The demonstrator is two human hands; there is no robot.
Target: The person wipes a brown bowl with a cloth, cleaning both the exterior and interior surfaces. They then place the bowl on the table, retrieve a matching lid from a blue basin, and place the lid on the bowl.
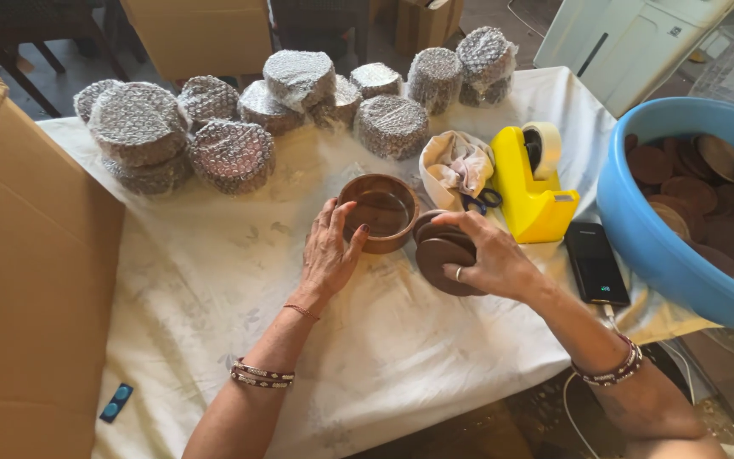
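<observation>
Table [214, 280] w/ white floral cloth fills the mid scene. Big open cardboard box [27, 280] stands at the left edge. Blue plastic tub [639, 229] at the right holds many loose brown discs & shallow dishes. Along the far side: approx. a dozen round bubble-wrapped bundles [138, 123], some stacked. Right of centre is a yellow tape dispenser [533, 191], and just left of it a white pot w/ a cloth [456, 166] stuffed in. Blue-handled scissors [482, 201] lie between the two. Dark phone [595, 263] lies near the tub, cable attached.

Wooden bowl [381, 211] sits upright at table centre and looks empty. L hand [329, 255] is on its left wall, fingers half-curled vs. the rim, thumb spread toward the near side. Can't tell if that's a real grip or just steadying.

Stack of discs [439, 255], dark brown & slightly fanned, sits just right of the bowl, touching or nearly so. R hand [494, 259] is clamped over it from the right, fingers across the top, thumb on the near edge.

Step in hand, as I read it: bowl & discs being brought together as one set. Discs are offset, so squaring them needs a firm pinch, w/ the bowl kept steady.
</observation>
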